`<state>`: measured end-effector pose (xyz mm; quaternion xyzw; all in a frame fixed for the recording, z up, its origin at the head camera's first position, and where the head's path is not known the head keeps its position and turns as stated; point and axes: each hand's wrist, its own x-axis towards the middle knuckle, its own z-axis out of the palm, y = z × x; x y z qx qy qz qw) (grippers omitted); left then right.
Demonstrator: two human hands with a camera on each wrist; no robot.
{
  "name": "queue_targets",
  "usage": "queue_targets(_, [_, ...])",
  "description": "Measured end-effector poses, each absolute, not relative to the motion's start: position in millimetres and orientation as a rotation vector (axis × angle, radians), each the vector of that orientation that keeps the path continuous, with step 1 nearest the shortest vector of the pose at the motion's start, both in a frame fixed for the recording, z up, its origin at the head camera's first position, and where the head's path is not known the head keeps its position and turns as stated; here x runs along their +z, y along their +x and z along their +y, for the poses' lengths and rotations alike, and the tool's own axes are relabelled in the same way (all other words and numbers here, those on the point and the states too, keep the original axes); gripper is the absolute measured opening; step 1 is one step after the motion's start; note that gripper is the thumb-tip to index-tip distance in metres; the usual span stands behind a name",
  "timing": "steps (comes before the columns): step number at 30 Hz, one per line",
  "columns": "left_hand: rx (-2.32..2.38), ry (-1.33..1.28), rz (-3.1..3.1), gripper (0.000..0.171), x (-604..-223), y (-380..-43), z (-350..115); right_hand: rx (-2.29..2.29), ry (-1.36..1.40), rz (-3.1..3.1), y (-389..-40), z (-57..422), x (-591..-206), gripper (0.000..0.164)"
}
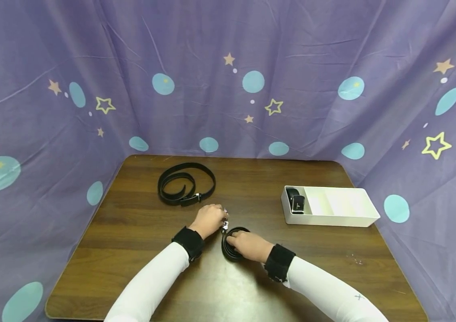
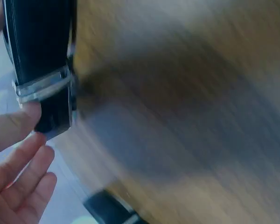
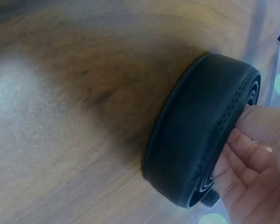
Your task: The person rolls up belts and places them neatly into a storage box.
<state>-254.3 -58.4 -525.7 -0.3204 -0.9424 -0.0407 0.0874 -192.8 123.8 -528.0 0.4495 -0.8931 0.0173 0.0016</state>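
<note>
A black leather belt, rolled into a coil [image 1: 228, 255], lies near the front middle of the wooden table. My right hand [image 1: 249, 246] grips this coil, its thumb and fingers reaching into the open centre; stitching along the strap [image 3: 191, 126] shows in the right wrist view. To the left, my left hand [image 1: 209, 220] holds the belt's buckle end between thumb and fingertips. In the left wrist view the silvery buckle [image 2: 44, 86] sits just above the thumb, while the other fingers are loosely bent below.
A second black belt [image 1: 160, 185] lies loosely looped at the back left of the table [image 1: 131, 250]. On the right stands a white divided box [image 1: 328, 220], with a rolled black belt [image 1: 298, 204] in its left compartment. A purple patterned curtain [image 1: 211, 112] surrounds the table.
</note>
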Motion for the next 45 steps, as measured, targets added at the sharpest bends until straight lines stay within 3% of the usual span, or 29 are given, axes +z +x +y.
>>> queue_targets(10, [-0.689, -1.213, -2.889, 0.032, -539, -248, -51, 0.126, 1.498, -2.746, -199, 128, -533, 0.013])
queue_targets(16, [-0.864, -1.386, -2.925, 0.013, -539, -247, -59, 0.268, 1.509, -2.736, -199, 134, -533, 0.018])
queue_targets(25, [-0.764, -1.378, -2.943, 0.013, -541, -237, -55, 0.513, 1.326, -2.675, -196, 139, -535, 0.027])
queue_targets(29, [-0.701, -1.364, -2.934, 0.013, -543, -235, -54, 0.616, 1.275, -2.721, -199, 140, -534, 0.024])
queue_targets(35, [-0.572, -1.367, -2.849, 0.016, -545, -231, -58, 0.776, 0.983, -2.712, -219, 139, -529, 0.015])
queue_targets(45, [-0.036, -1.269, -2.478, 0.022, -546, -214, -55, 0.793, 0.774, -2.923, -250, 129, -530, 0.020])
